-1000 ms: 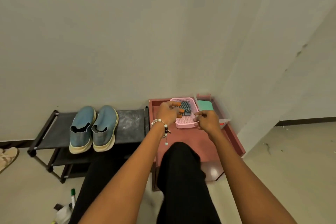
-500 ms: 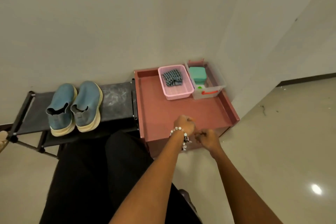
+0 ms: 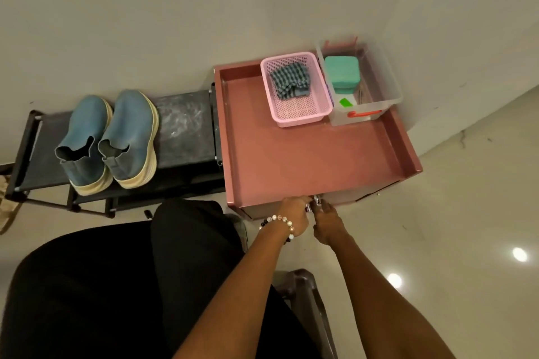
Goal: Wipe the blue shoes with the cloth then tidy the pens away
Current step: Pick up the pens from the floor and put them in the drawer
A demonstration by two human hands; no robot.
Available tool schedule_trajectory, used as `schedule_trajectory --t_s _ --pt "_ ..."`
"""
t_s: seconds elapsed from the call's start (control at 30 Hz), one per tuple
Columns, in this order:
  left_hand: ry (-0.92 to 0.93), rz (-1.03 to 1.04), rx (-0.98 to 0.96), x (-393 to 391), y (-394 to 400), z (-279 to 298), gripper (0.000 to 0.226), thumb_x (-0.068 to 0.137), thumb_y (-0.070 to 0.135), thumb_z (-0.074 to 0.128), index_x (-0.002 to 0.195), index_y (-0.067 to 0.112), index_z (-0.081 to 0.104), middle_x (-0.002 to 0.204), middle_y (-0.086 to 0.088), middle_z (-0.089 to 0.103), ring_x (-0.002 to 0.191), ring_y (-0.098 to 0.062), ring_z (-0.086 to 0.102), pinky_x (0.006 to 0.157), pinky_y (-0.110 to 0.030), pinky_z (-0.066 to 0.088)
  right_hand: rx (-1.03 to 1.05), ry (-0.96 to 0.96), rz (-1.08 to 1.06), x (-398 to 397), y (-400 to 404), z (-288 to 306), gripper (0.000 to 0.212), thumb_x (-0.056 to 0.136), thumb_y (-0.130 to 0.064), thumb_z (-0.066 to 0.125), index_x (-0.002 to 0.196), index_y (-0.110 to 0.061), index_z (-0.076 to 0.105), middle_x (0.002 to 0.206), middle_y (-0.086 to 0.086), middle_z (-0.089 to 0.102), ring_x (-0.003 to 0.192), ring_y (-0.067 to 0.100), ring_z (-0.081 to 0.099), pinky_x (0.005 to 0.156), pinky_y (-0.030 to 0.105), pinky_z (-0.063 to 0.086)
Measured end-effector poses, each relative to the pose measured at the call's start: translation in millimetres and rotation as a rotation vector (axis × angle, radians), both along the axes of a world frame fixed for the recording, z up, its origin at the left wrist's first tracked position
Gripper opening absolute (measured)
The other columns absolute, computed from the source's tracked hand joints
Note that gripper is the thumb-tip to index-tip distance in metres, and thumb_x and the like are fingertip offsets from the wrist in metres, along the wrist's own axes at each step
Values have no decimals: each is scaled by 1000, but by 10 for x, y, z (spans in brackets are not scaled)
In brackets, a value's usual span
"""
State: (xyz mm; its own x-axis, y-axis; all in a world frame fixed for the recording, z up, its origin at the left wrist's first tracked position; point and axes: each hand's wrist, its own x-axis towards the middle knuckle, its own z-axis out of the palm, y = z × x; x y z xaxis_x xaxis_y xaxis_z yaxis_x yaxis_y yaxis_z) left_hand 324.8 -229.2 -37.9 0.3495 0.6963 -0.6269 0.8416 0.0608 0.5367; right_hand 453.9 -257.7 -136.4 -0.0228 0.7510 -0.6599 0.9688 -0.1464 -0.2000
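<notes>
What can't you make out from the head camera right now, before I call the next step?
- Drawer front and handle: both hands, left hand and right hand, cover it; each grip unclear.
- Pens: none identifiable; the clear bin holds thin items behind a teal box, too small to tell.
- Cloth in the pink basket: bunched, its underside hidden.
- Shoe rack: lower shelf hidden by the top shelf and the person's legs.

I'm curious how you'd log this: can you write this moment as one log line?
hands: left hand and right hand at cabinet front handle | cloth: in pink basket | blue shoes: on rack
</notes>
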Motion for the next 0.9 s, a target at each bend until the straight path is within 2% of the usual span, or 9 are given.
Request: schedule_trajectory --t_s 0.07,0.23,0.37,0.47,0.53,0.6,0.7,0.8,0.9 --pt "28 3 -10 -12 -16 -74 49 97 4 39 143 19 41 140 -12 49 121 -29 52 103 -30 41 20 -47 42 30 10 -53 77 88 -10 54 152 -15 10 155 13 16 139 33 23 106 39 36" --pt "129 22 6 -43 -27 -305 46 93 3 43 138 13 47 140 -14 47 125 -31 47 107 -36 39 159 -88 54 28 30 -163 64 87 -9 50 146 -12 29 132 12 52 115 30 52 98 34 41" --pt "246 -64 72 -81 -177 -338 58 88 4 50 143 18 36 139 -10 34 125 -32 40 97 -41 44 203 -101 45 0 -88 -99 46 89 -12 48 134 -10 47 125 11 59 111 29 56 98 31 40" --pt "374 -171 89 -45 -348 -362 57 86 7 52 140 19 38 141 -11 26 130 -33 29 105 -44 36 102 -33 13 97 -324 -38 40 89 -11 50 128 -11 56 125 10 60 114 27 55 99 30 41" --pt "384 -295 -11 -27 -419 -395 55 87 8 50 140 20 43 144 -12 29 132 -34 31 110 -46 32 -4 43 -7 231 -416 36 32 90 -13 52 119 -8 63 122 12 62 111 28 57 96 32 45" --pt "340 -325 -195 -29 -467 -418 56 87 3 46 141 18 44 143 -12 38 128 -34 43 107 -44 39 -39 131 6 330 -476 200 24 89 -12 53 102 0 69 106 17 67 99 30 62 86 33 50" --pt "396 -386 -346 -45 -492 -343 52 84 6 43 134 18 54 132 -12 54 109 -31 59 93 -40 51 197 278 -247 346 -579 465 19 89 -8 54 88 -1 71 87 11 70 76 20 63 71 22 46" --pt "420 -443 -412 -50 -486 -268 56 81 9 41 134 20 52 131 -9 56 103 -28 61 82 -38 55 385 238 -258 301 -652 413 18 87 -5 53 95 -6 70 95 11 69 84 24 63 76 27 49" --pt "374 -438 -405 -84 -501 -86 67 79 8 38 139 37 45 139 -2 51 109 -28 59 87 -38 55 143 152 -165 231 -698 310 22 90 -13 52 105 -8 68 105 14 68 97 33 63 86 38 51"
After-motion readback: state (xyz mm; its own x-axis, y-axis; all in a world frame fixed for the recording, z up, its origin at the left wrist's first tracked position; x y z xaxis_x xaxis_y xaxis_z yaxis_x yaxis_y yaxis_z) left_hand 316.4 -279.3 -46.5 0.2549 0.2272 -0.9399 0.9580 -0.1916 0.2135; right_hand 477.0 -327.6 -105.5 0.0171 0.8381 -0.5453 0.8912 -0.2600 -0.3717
